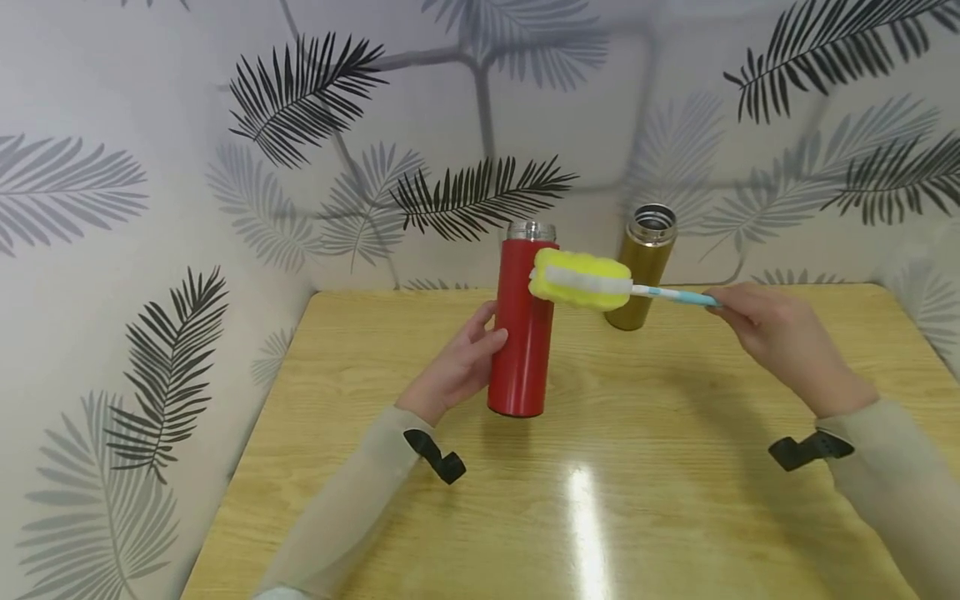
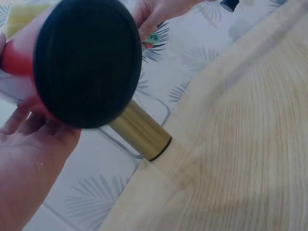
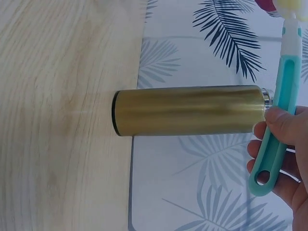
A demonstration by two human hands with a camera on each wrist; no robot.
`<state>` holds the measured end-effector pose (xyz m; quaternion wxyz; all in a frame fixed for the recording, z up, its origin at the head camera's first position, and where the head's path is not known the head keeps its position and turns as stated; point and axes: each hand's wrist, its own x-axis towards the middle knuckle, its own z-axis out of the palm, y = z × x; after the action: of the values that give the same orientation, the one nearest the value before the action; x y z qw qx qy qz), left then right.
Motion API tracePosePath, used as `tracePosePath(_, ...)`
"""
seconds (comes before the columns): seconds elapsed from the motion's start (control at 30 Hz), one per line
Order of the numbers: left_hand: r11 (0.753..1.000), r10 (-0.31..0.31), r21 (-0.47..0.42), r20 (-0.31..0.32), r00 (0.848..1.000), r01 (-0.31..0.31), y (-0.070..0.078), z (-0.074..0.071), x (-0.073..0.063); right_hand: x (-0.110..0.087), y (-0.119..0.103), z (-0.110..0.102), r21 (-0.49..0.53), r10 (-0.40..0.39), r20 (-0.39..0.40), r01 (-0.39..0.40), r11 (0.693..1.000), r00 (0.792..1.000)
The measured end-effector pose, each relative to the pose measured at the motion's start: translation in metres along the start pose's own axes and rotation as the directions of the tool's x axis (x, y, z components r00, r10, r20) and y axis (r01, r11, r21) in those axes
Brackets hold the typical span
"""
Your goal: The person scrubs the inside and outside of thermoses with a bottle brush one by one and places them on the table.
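A: What's the red flask [image 1: 525, 333] look like?
B: Tall, slim cyl., glossy red body, shiny steel neck at top, black round base. Left-wrist view gets the full base, v. close up.

A: Where's it at?
B: Up off the desk [image 1: 652, 475], abt mid-frame in head view, neck up, w/ left grip [image 1: 461, 362] wrapped round its side: thumb on the near face, other fingers behind.

A: And right grip [image 1: 780, 333]?
B: Pinching the sponge brush [image 1: 581, 283] by its handle [image 3: 288, 77], thumb on one side, fingers curled on the other.

A: Brush details?
B: Fat, soft, bright yellow head w/ a white strip along it. White stem, then blue-green plastic w/ a long groove & a hanging hole at the end. Held approx. horiz., head pointing at the red one.

A: Touching it?
B: Can't tell. In head view the yellow end overlaps the flask's upper body, just below the neck.

A: Anything else nearby?
B: Gold flask [image 1: 647, 260], upright on the desk nr the back edge: brushed metallic body, steel rim, open dark mouth, black base. Bkgd = pale wall [image 1: 420, 108] w/ black & grey leaf prints.
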<state>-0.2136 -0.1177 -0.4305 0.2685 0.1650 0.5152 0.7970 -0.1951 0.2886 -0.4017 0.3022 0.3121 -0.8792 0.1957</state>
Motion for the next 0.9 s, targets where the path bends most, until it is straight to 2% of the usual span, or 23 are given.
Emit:
tracePosePath(0.2, 0.998, 0.01, -0.055, 0.054, 0.998, -0.008, -0.003, -0.003, 0.002, 0.003, -0.001, -0.004, -0.017, 0.019, -0.026, -0.019, 1.0, 0.999)
tracePosePath(0.37, 1.0, 0.003, -0.03, 0.077, 0.997, -0.001, -0.004, -0.003, 0.001, 0.002, -0.002, 0.001, 0.004, 0.0, -0.022, 0.0, 1.0, 1.0)
tracePosePath(0.53, 1.0, 0.012, -0.01, 0.073, 0.997, -0.011, -0.003, -0.002, -0.001, -0.002, -0.005, 0.009, 0.026, -0.013, 0.017, 0.012, 1.0, 1.0)
tracePosePath(0.77, 0.999, 0.017, -0.048, 0.057, 0.998, -0.014, -0.002, -0.004, 0.0, -0.01, -0.007, 0.017, 0.075, -0.041, 0.062, 0.036, 0.997, 0.997)
tracePosePath(0.9, 0.998, 0.008, -0.065, 0.045, 0.999, -0.005, -0.002, -0.006, -0.001, -0.015, -0.008, 0.022, 0.087, -0.086, 0.065, 0.08, 0.993, 0.994)
